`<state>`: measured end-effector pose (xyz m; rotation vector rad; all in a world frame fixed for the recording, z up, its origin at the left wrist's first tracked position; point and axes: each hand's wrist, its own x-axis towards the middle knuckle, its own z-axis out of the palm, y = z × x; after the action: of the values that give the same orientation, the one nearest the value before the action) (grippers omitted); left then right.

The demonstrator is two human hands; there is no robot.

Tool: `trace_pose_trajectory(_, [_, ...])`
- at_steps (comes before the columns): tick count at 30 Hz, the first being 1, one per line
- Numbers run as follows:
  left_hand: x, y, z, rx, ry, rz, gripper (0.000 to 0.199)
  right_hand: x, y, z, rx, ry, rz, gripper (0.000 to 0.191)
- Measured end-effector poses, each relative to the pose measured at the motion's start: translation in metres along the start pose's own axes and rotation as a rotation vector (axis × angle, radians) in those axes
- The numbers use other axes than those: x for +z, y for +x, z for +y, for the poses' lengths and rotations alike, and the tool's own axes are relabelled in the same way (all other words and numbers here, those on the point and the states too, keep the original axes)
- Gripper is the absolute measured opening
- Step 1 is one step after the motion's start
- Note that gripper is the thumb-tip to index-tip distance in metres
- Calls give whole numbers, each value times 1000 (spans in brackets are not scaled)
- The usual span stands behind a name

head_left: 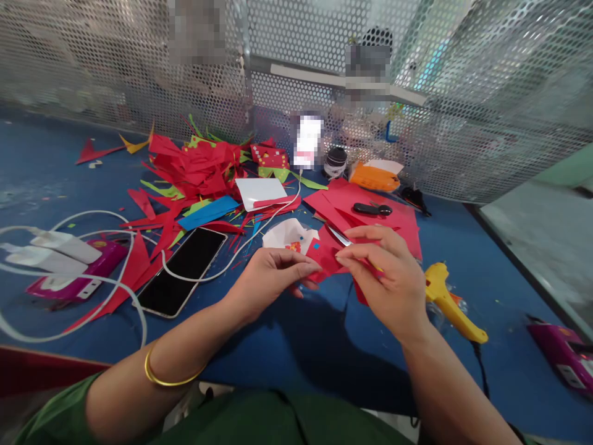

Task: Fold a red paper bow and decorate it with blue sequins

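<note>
My left hand is closed, thumb and forefinger pinching the lower edge of a small red paper piece. A tiny blue square sits on that paper. My right hand is closed too, its fingertips together at the paper's right side. A slim silver-tipped tool lies across its fingers; its exact kind is hidden, and a yellow bit shows below them. Just behind my left hand, a crumpled white paper carries small red and orange bits.
Red paper scraps heap at the back left. A black phone, white cable and chargers lie left. Red sheets with a black-handled item lie beyond my right hand; a yellow glue gun lies to the right. Perforated metal screens stand behind.
</note>
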<state>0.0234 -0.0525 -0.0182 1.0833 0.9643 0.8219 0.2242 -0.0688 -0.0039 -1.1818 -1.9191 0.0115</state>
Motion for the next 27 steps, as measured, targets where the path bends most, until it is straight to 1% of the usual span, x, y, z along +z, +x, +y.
trace_pose_trajectory(2, [-1, -1, 0, -8, -15, -23, 16, 2, 0, -5, -168, -111, 57, 14])
trace_pose_trajectory(4, [-1, -1, 1, -16, -31, -47, 18, 4, 0, -10, -289, -190, 111, 18])
trace_pose_trajectory(6, [-2, -2, 0, -21, -39, -51, 19, 6, -1, -13, -332, -214, 165, 17])
trace_pose_trajectory(8, [-2, -1, 0, -19, -37, -52, 20, 8, -3, -13, -367, -192, 195, 19])
trace_pose_trajectory(11, [-3, 0, -1, -9, -29, -65, 19, 9, -9, -10, -446, -178, 167, 25])
trace_pose_trajectory(16, [-4, 0, -2, -12, -39, -81, 19, 6, -18, -5, -483, -305, 94, 24])
trace_pose_trajectory(20, [-5, -1, -1, -13, -46, -108, 16, 4, -19, -6, -560, -300, 75, 25])
trace_pose_trajectory(22, [-5, -1, -1, -21, -43, -103, 15, 3, -19, -7, -531, -310, 38, 24])
trace_pose_trajectory(25, [-6, -1, 1, -33, -50, -95, 16, 3, -19, -7, -432, -313, -59, 19])
trace_pose_trajectory(27, [-6, -1, 2, -36, -61, -102, 15, 4, -19, -8, -422, -310, -52, 18])
